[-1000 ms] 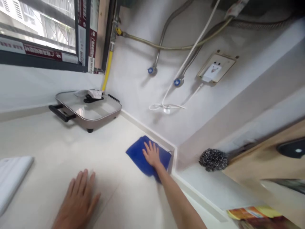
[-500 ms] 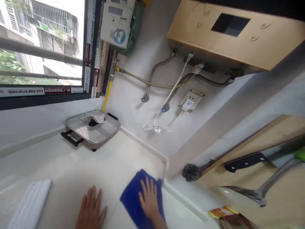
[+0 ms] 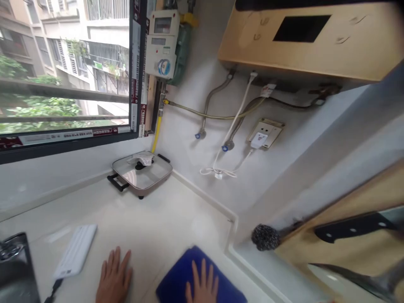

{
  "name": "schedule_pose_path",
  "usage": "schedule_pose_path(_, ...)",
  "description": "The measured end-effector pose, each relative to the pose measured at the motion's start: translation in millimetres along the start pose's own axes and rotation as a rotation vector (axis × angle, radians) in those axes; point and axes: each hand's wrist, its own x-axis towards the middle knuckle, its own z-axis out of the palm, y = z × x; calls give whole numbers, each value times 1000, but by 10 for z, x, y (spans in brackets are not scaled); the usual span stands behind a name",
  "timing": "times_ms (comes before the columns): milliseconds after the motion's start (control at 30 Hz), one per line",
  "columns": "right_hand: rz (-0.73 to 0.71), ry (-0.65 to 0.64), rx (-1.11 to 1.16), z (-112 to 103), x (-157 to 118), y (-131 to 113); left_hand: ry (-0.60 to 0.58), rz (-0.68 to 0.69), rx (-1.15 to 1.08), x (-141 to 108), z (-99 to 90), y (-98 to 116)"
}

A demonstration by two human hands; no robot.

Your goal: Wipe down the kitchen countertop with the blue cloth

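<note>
A dark blue cloth [image 3: 176, 273] is spread on the white countertop [image 3: 148, 223] near the bottom centre. My right hand [image 3: 203, 284] lies flat on it with the fingers spread. To the left of the cloth, my left hand [image 3: 114, 277] rests palm down on the bare counter, fingers apart and holding nothing. A white rectangular device [image 3: 76, 250] with a black cable lies on the counter further left.
An electric pan [image 3: 142, 170] with a glass lid stands in the back corner. A sink edge [image 3: 30, 269] shows at far left. On the right are a steel-wool scrubber [image 3: 265, 237], a black-handled knife [image 3: 350, 227] and a wooden board [image 3: 303, 248]. A heater [image 3: 303, 54] hangs above.
The view has shifted left, bringing the sink edge in. My right hand and the cloth sit lower in the picture, and the cloth's outline has changed. My left hand remains flat on the counter.
</note>
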Motion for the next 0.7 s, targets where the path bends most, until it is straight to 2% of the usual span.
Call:
schedule_pose_path(100,123,32,-109,-49,464,-105,-1,-39,22,-121,-132,-41)
schedule_pose_path(233,172,133,-235,67,1095,-95,47,-58,34,-194,-154,-64)
schedule_pose_path(433,214,88,-309,210,2081,-105,60,-55,71,-201,-109,-52)
schedule_pose_path(600,163,16,-261,225,2850,-403,8,-45,108,-222,-94,-69)
schedule_pose_path(700,89,-38,-227,255,3183,-687,-16,-55,126,-234,-86,-75)
